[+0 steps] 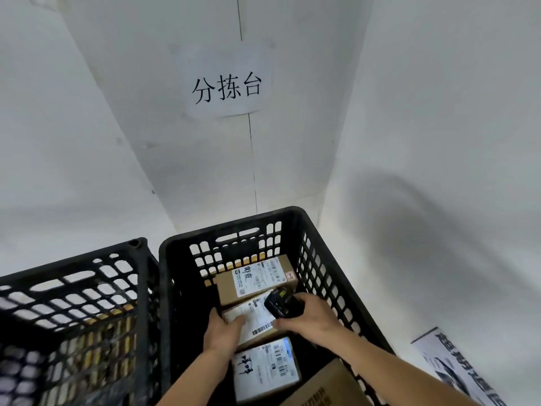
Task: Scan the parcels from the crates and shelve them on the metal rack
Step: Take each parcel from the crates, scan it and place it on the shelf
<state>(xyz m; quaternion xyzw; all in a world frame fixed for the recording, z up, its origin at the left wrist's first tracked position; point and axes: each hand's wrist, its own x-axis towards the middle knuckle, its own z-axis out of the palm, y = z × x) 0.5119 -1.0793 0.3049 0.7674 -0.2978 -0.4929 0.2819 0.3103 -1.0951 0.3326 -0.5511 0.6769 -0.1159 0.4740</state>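
Looks early on: the left hand (224,332) is gripping a parcel (251,317) inside the crate (234,227), the right hand (307,315) is clutching the scanner (282,303) just above it, more boxes are waiting around both hands, nothing shelved in view.

Two hands are reaching into a black crate (234,230). The left hand (224,332) is holding a small parcel (254,317) by its side. The right hand (310,317) is gripping a black scanner (282,303) just over the parcel's white label. More boxes are lying in the crate.
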